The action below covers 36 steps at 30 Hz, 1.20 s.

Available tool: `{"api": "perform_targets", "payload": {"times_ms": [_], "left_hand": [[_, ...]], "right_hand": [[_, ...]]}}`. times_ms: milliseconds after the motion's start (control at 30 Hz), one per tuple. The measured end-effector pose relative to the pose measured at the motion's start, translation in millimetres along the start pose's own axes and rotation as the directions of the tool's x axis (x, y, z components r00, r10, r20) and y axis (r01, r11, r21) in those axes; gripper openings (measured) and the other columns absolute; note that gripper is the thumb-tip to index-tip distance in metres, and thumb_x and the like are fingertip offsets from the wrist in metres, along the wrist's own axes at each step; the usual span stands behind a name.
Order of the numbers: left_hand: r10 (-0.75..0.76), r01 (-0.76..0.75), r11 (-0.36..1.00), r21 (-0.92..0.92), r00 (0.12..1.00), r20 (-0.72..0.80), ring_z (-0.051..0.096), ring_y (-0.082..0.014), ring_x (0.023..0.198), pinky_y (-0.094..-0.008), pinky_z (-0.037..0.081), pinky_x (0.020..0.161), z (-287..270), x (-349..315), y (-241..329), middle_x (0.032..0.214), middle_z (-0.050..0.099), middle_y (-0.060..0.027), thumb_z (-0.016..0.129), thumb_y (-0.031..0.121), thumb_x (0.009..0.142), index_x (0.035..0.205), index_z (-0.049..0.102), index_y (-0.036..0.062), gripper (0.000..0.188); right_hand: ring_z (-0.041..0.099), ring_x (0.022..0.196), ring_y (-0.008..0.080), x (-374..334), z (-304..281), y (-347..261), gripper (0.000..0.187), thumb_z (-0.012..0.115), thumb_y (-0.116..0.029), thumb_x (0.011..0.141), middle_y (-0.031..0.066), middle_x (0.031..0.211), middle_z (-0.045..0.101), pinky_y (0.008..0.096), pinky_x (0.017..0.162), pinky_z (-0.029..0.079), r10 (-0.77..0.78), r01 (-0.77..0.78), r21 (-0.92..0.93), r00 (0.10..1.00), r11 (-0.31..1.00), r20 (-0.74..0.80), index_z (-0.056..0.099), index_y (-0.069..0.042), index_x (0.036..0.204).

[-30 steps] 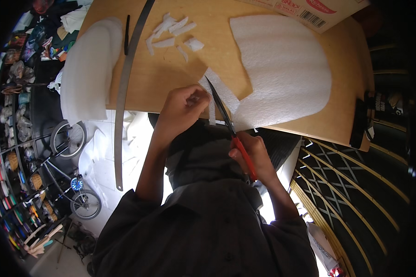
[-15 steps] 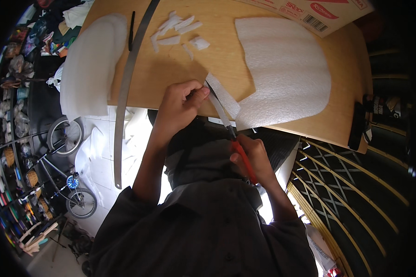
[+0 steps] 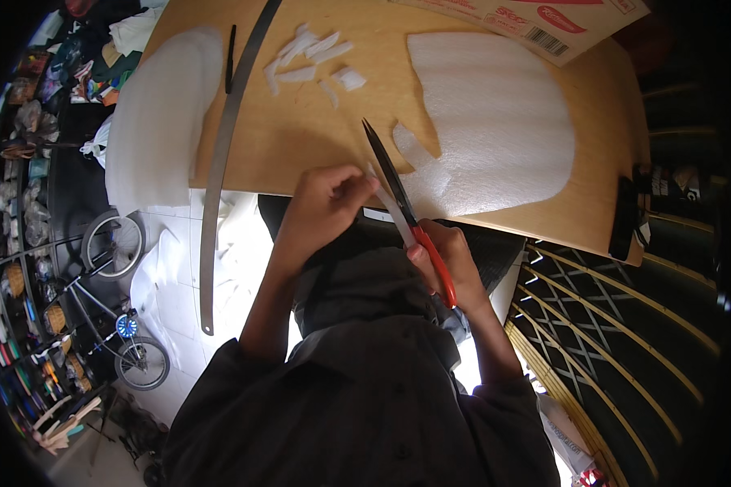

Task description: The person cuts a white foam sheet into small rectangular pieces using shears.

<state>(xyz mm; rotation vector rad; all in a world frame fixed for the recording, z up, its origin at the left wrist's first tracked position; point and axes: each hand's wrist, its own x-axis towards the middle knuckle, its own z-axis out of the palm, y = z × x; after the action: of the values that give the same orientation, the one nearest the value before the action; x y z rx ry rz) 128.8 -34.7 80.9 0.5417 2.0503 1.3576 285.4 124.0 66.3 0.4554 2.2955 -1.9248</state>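
Note:
My left hand (image 3: 326,207) pinches the upper end of a narrow white foam strip (image 3: 395,213) over the table's near edge. In my right hand (image 3: 453,258) is a pair of scissors (image 3: 391,180) with red handles and dark blades pointing away from me. The blades look nearly together and lie just right of the strip. The strip's lower end reaches my right thumb. Beyond the blades lies a large white foam sheet (image 3: 503,114), with a narrow tongue of foam (image 3: 415,148) at its left side. Several small foam offcuts (image 3: 313,53) lie farther back.
A long metal ruler (image 3: 219,162) crosses the wooden table (image 3: 276,138) and overhangs its near edge. Left of it are a black pen (image 3: 231,61) and more foam sheeting (image 3: 166,114). A cardboard box (image 3: 536,28) sits at the back right. A bicycle (image 3: 110,300) stands on the floor at left.
The narrow strip has come away from the foam sheet and is now between my hands. The scissors have moved up beside it. My left hand has lowered slightly.

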Motion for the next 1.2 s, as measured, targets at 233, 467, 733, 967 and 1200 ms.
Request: {"api": "perform_targets", "payload": {"times_ms": [233,467,733,967,1200], "left_hand": [[0.152,-0.101,0.985,0.137,0.886,-0.439,0.055,-0.0067,0.062,-0.0232,0.041,0.057,-72,48,-25,0.068,0.062,-0.0032,0.065,0.015,0.094,0.097,0.069,-0.0036,0.019],[0.282,-0.099,0.924,0.371,0.830,-0.482,0.058,-0.0136,0.063,-0.0273,0.047,0.064,-61,58,3,0.082,0.067,-0.0078,0.063,0.012,0.094,0.118,0.065,-0.0014,0.027],[0.676,-0.621,0.563,0.546,0.725,0.128,0.054,-0.0294,0.103,-0.0394,0.045,0.089,19,49,8,0.103,0.065,-0.0071,0.066,0.002,0.085,0.113,0.068,0.0056,0.029],[0.469,-0.456,0.816,0.355,0.882,0.054,0.057,-0.0229,0.084,-0.0328,0.047,0.075,9,56,-6,0.098,0.063,-0.0097,0.066,0.005,0.088,0.115,0.069,0.0053,0.027],[0.132,-0.140,0.962,-0.234,0.990,-0.049,0.054,-0.0087,0.070,-0.0240,0.042,0.060,7,24,-5,0.092,0.055,-0.0034,0.056,0.006,0.098,0.127,0.061,0.0002,0.029]], "right_hand": [[0.054,0.052,0.0233,-6,-1,1,0.047,0.073,-0.042,0.087,0.0120,0.060,0.054,0.0350,0.054,0.044,-0.097,0.098,-0.011,0.995,0.995,0.031,0.060,0.003,0.086],[0.057,0.050,0.0245,-30,-5,17,0.066,0.062,-0.065,0.087,0.0097,0.058,0.053,0.0348,0.052,0.044,-0.100,0.099,0.074,0.995,0.992,0.019,0.058,0.001,0.086],[0.052,0.051,0.0119,-72,-25,32,0.092,0.046,-0.085,0.078,0.0017,0.060,0.050,0.0279,0.049,0.040,0.066,-0.065,0.081,0.998,0.995,-0.004,0.056,0.005,0.094],[0.053,0.061,0.0184,-86,-12,39,0.090,0.048,-0.082,0.081,0.0066,0.072,0.049,0.0324,0.057,0.041,0.053,-0.054,0.075,0.999,0.996,0.010,0.053,0.005,0.104],[0.060,0.080,0.0346,-67,1,33,0.074,0.055,-0.066,0.088,0.0158,0.083,0.054,0.0428,0.074,0.046,0.014,-0.012,-0.017,0.997,1.000,0.077,0.051,0.003,0.113]]}}
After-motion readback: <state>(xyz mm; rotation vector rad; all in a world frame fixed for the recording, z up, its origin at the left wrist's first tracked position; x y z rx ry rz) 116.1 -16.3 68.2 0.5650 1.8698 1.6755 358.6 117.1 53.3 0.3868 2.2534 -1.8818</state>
